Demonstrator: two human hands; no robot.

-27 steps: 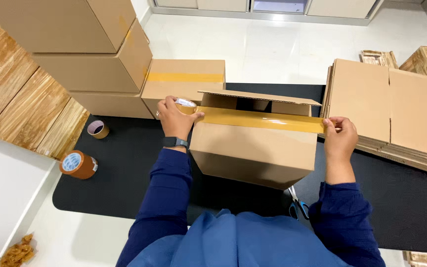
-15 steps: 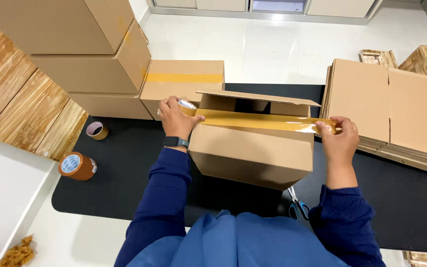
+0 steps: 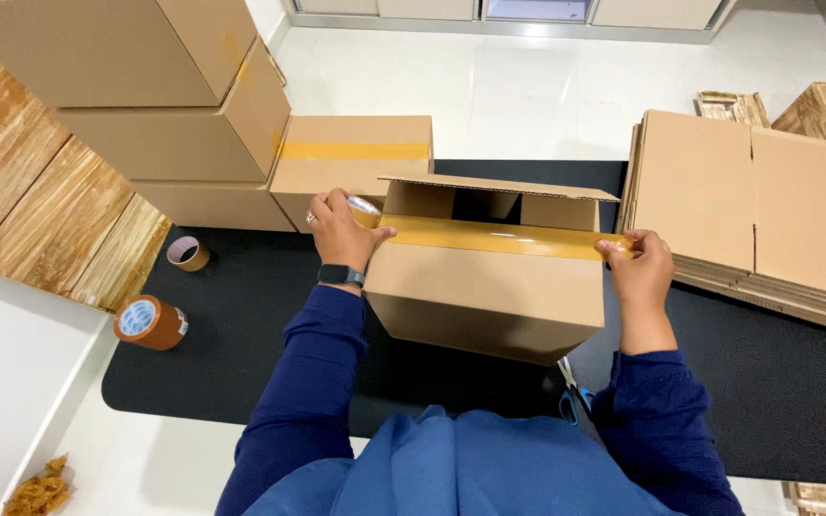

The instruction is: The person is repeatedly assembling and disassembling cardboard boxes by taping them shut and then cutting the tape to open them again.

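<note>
A brown cardboard box rests on the black mat in front of me. A strip of brown packing tape runs across its top seam. My left hand holds the tape roll at the box's left edge. My right hand pinches the free end of the tape at the box's right edge. The far flap of the box stands up behind the tape, and a dark gap shows beneath it.
Taped boxes are stacked at the back left. Flat cardboard sheets lie at the right. Two spare tape rolls lie on the mat's left side. Blue-handled scissors peek out under the box. Wooden boards lean at the left.
My right hand has drawn the tape end a little further right, past the box's right edge. My left hand stays at the left edge with the roll.
</note>
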